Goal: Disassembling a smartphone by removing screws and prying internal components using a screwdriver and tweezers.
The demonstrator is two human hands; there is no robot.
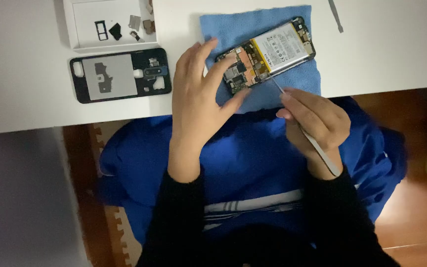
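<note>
An opened phone (pixel 268 53) lies on a blue cloth (pixel 253 24), its circuit board and white battery exposed. My left hand (pixel 198 94) steadies the phone's near end, thumb and fingers touching its edges. My right hand (pixel 315 121) holds metal tweezers (pixel 317 146) whose tip reaches the board next to the battery's yellow edge.
The phone's black back frame (pixel 119 75) lies on the white table (pixel 25 74) to the left. Behind it a white tray (pixel 112 24) holds small parts. A thin metal tool (pixel 335 15) lies at the back right. The table edge runs just below my hands.
</note>
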